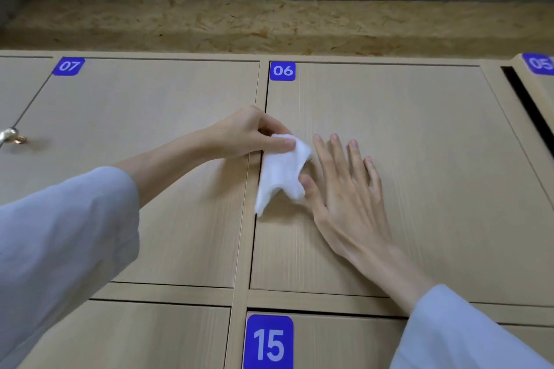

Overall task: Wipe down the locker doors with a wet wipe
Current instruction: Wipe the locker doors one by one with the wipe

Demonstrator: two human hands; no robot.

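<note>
A white wet wipe (280,172) hangs crumpled against the left edge of the light-wood locker door marked 06 (419,174). My left hand (248,133) pinches the wipe's upper corner between thumb and fingers. My right hand (344,186) lies flat on door 06 just right of the wipe, fingers straight and spread, its thumb touching the wipe's lower edge. Door 07 (144,135) is to the left, behind my left forearm.
Door 15 (344,344) sits below 06. Door 05 (539,81) at the far right stands slightly ajar with a dark gap. A brass key (12,136) sticks out at the left edge. A chipboard panel (269,24) runs above the lockers.
</note>
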